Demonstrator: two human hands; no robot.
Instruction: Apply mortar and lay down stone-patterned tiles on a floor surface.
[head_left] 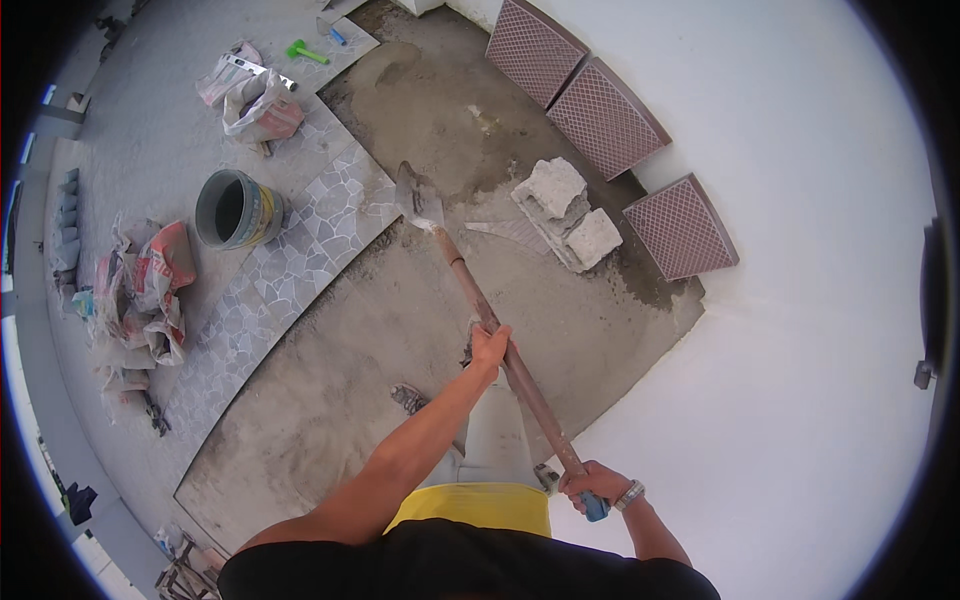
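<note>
I hold a long-handled shovel (530, 392) slantwise in front of me. My left hand (489, 347) is closed round the middle of its brown shaft. At the near end my right hand (592, 484), with a metal watch at the wrist, is closed by the blue grip. The far end of the shovel is a grey metal blade, low over the grey mortar bed (300, 385), beside the edge of the stone-patterned tiles (335, 200). Whether the blade touches the ground I cannot tell. Right of the blade lies a broken concrete block (552, 190).
Three brown lattice-patterned tiles (611, 117) lean along the white wall (800, 330). On the left stand a dark bucket (228, 208), crumpled sacks (145, 285) and another open sack (262, 108) by a level (255, 68). Farther off lie a green mallet (307, 52) and a blue-handled trowel (337, 36).
</note>
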